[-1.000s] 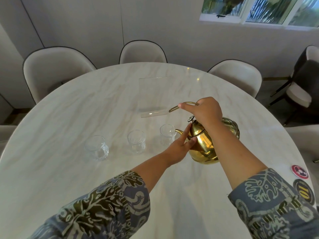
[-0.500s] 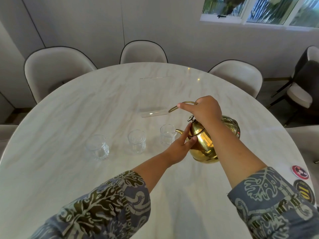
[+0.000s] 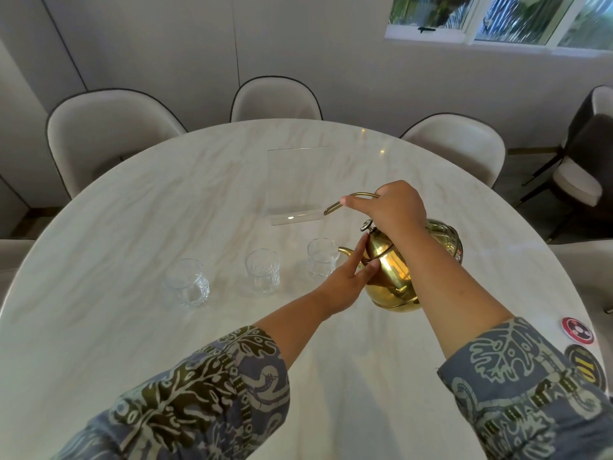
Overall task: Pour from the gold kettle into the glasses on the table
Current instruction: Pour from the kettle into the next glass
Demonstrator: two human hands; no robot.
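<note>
Gold kettle (image 3: 393, 273): we hold it tilted toward the left, lifted off the desk (image 3: 132, 227), spout just at the rim of the nearest glass.
Right hand (image 3: 396, 207): we grip the kettle's curved handle from above, fingers closed around it.
Left hand (image 3: 345, 280): our fingers are stretched out and slightly apart, pressed against the kettle's lid and shoulder, not wrapped around anything.
Right glass (image 3: 321, 257): stands upright just beside the spout; we cannot tell whether any liquid is in it.
Middle glass (image 3: 262, 271): upright, a little to the left of the first.
Left glass (image 3: 186, 282): upright, farther left, completing a row.
Clear acrylic stand (image 3: 297, 184): upright behind the glasses, near the desk's middle.
Round stickers (image 3: 577, 333): on the desk's right edge.
Chairs (image 3: 109, 127): cream ones ring the far side.
</note>
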